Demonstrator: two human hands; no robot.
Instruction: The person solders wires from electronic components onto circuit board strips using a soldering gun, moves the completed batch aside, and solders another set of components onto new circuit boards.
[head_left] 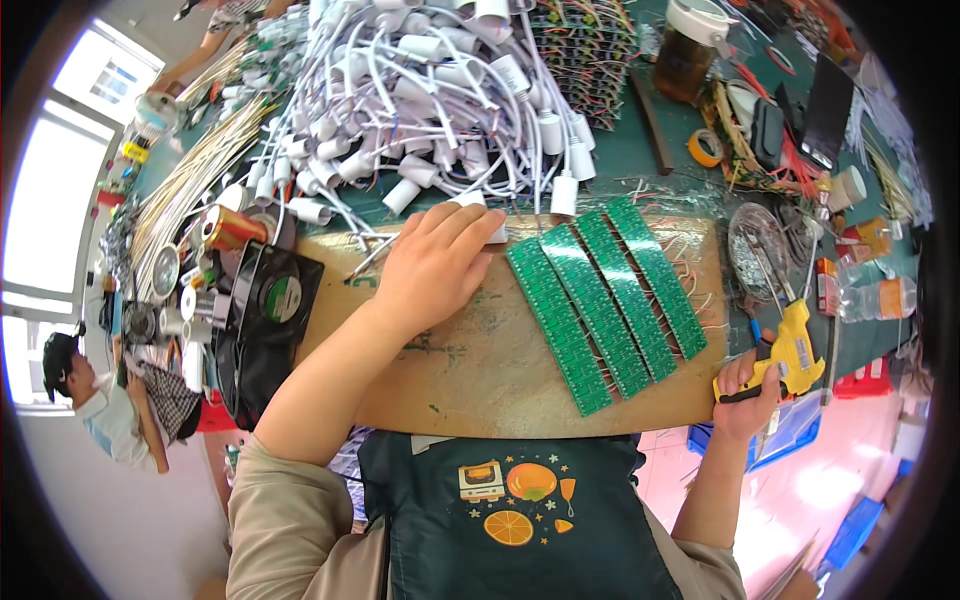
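Observation:
My left hand (440, 262) is at the upper edge of a brown work board (430, 385), its fingers curled over a white cylindrical plastic housing (497, 234). Part of that housing is hidden beneath my fingers. Off the board's right side, my right hand (746, 393) is closed around the handle of a yellow gun-shaped tool (798, 352) with a black trigger. Between my hands, several long green circuit-board strips (565, 335) lie side by side and slanted, with thin reddish wires along their edges.
White housings with cables (420, 90) are heaped beyond the board, and wired boards (585, 50) are stacked beside them. A black fan (270, 300) stands at left. Orange tape (705, 148), a lidded jar (690, 50) and a plastic bottle (878, 298) are at right. Another person (115, 410) sits far left.

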